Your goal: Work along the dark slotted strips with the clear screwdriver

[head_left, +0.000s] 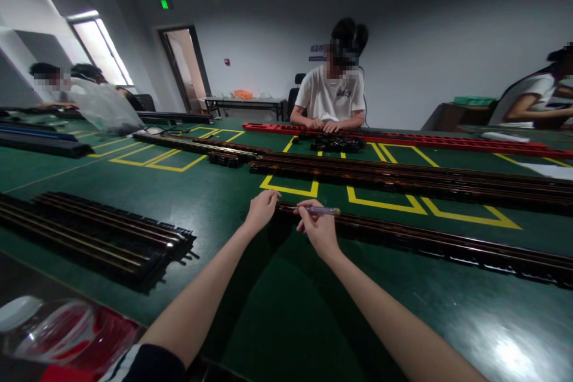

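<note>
My right hand (321,233) grips a small screwdriver (326,210) with a see-through handle, held nearly level. Its thin shaft points left, toward the near end of a long black rail with copper-coloured strips (430,240). At that left end, my left hand (262,210) has its fingers closed around the tip of the rail. Whatever lies between the left fingertips is too small and dark to make out. The rail runs off to the right across the green table (277,310).
Behind my hands lies a bundle of similar rails (394,176). More rails (102,233) lie at left. A plastic jar (67,328) stands at lower left. Across the table, a co-worker (333,95) has both hands over dark parts (338,142) beside a red rail (425,141).
</note>
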